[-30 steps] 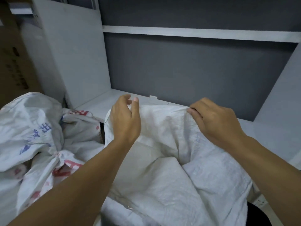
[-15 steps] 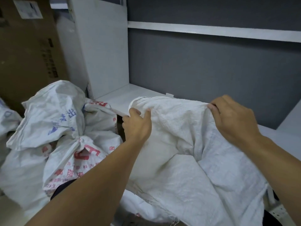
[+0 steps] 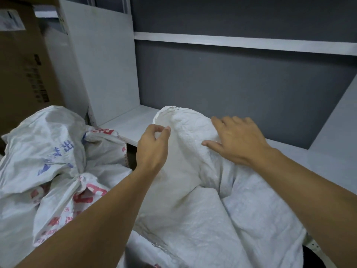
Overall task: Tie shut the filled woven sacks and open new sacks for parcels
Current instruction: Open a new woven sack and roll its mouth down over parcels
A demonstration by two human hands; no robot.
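"So, where's the sack [image 3: 193,190]?"
"Against the shelf [image 3: 131,122], mouth up. Left hand [image 3: 152,147] seems to pinch its rim to part it; right hand [image 3: 239,140], fingers spread, steadies the cloth."

plain sack [image 3: 193,200]: white woven, unprinted, crumpled; top end raised at 12 o'clock, body draped down toward 5 o'clock.
printed sacks [image 3: 48,144]: white, red and blue lettering, filled, necks bunched; heaped at 9 o'clock, just beside it.
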